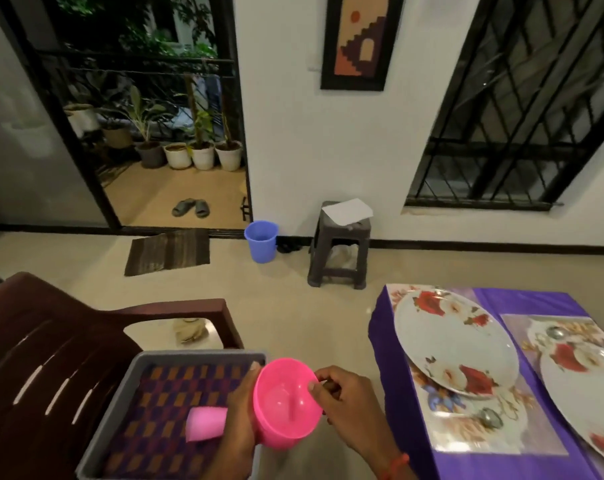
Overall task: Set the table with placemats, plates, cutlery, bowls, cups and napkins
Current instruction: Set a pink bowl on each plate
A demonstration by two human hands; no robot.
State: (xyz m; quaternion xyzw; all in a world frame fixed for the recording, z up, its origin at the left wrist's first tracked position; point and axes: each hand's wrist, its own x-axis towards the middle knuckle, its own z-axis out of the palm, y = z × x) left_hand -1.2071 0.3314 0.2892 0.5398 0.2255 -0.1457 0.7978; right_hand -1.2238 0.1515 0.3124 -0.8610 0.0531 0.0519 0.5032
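A pink plastic bowl [286, 403] is held tilted in the air between a grey tray and the table. My left hand [240, 420] grips its left side, and my right hand [342, 400] pinches its right rim. The grey tray [196, 358] rests on a dark chair at lower left; a checked cloth lines it and a pink cup [205, 424] lies on its side inside. On the purple-covered table [522, 303] at right, two floral plates [452, 341] [584, 386] sit on floral placemats [473, 431], with spoons [490, 418] beside them.
A dark brown plastic chair [51, 341] fills the lower left. Beyond it lie a grey stool [340, 244] with paper on top, a blue bucket [260, 239], a doormat [167, 251] and an open balcony door. Bare floor separates chair and table.
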